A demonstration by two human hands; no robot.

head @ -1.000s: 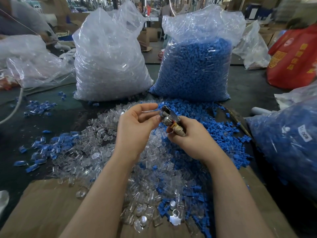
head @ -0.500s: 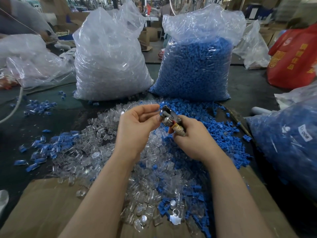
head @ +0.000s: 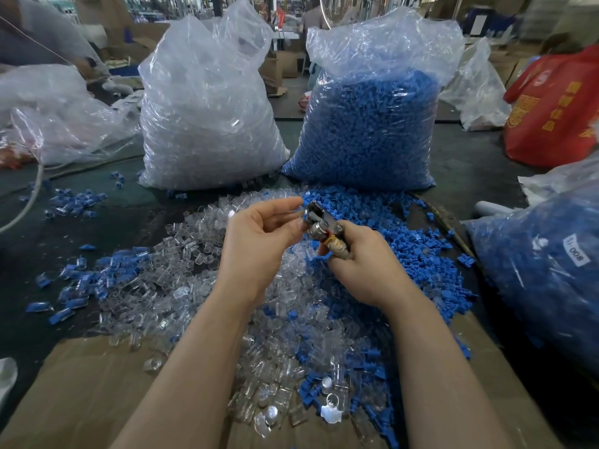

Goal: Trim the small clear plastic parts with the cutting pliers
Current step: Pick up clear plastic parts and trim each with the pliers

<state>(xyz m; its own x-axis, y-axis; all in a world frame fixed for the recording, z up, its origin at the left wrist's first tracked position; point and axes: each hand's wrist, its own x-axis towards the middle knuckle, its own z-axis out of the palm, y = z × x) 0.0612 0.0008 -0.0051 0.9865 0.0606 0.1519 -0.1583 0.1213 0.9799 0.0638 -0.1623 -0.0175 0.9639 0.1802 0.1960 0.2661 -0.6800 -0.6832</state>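
Above a spread of clear plastic parts [head: 207,286] and blue pieces [head: 405,251], the right hand [head: 366,264] gripped the cutting pliers [head: 321,222], fingers curled round the handles. The left hand [head: 259,244] pinched something at the tool's head; the piece was too small to make out. Two stuffed bags [head: 207,102] stood at the far side.

On the bag of blue parts [head: 547,286] at my right, a white label [head: 575,249] reads "800"; yellow characters on the red bag [head: 557,105] stay illegible.
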